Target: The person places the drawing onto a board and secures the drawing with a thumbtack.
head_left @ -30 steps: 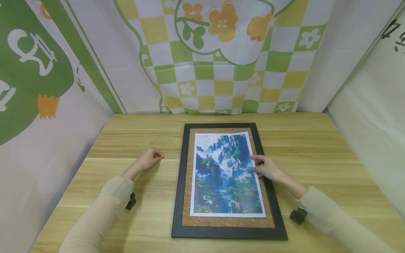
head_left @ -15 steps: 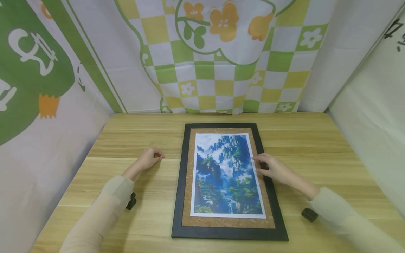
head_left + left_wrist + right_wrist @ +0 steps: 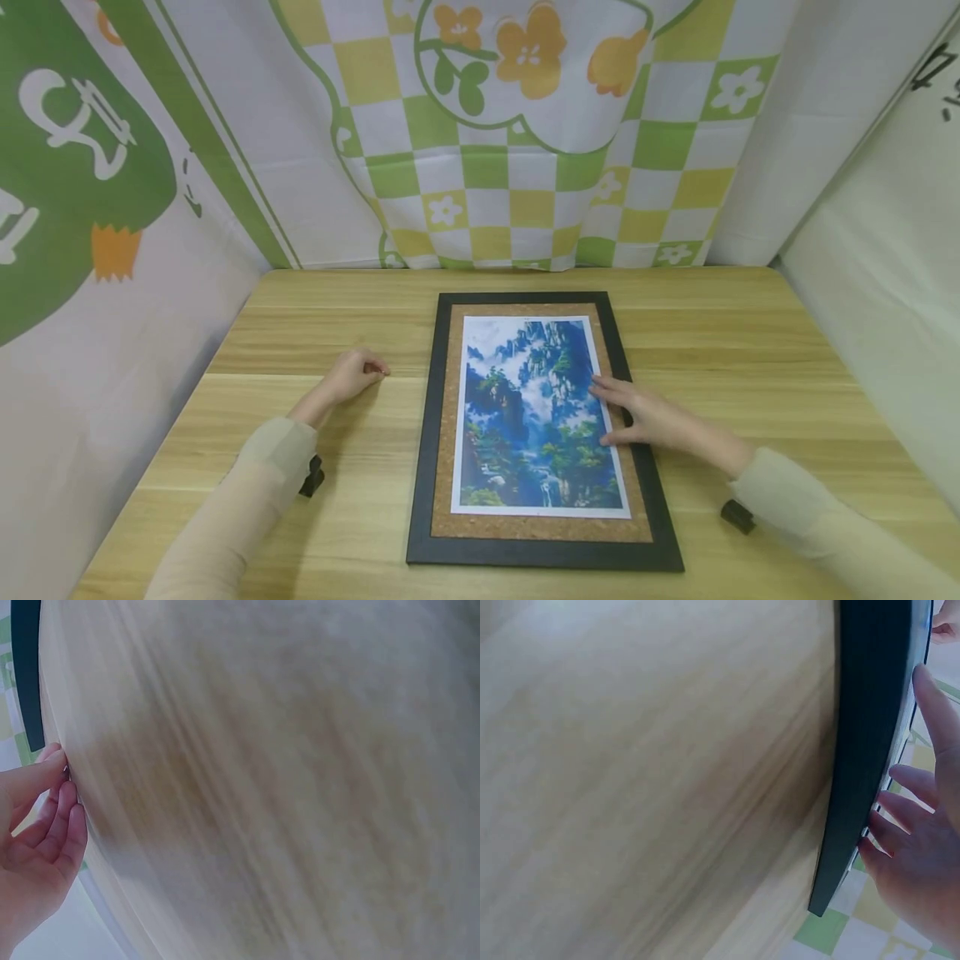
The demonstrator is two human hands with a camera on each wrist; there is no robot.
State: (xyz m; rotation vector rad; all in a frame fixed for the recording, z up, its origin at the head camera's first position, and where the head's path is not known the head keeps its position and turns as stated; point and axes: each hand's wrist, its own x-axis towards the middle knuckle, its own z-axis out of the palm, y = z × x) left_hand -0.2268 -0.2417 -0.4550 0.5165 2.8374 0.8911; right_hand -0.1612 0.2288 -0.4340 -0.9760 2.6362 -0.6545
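Note:
A printed landscape picture (image 3: 525, 417) of blue mountains lies on a cork board (image 3: 540, 527) with a black frame (image 3: 543, 552). My right hand (image 3: 648, 417) reaches over the frame's right side. Its fingers are spread, and the fingertips rest on the picture's right edge. To the left of the board, my left hand (image 3: 348, 377) stays low over the table. Its thumb and index finger come together in a pinch in the left wrist view, round a tiny dark thing (image 3: 66, 772), too small to name for sure.
The board lies on a light wood-grain table (image 3: 750, 375). Behind the table hangs a checked cloth (image 3: 487, 183) with flowers. Printed sheets rise at the left and right sides. Each wrist carries a small black device (image 3: 738, 517).
My right hand let go of the picture's right edge, drew back slightly, then spread its fingers over that edge. The picture's lifted top now lies flatter. My left hand has stayed in place.

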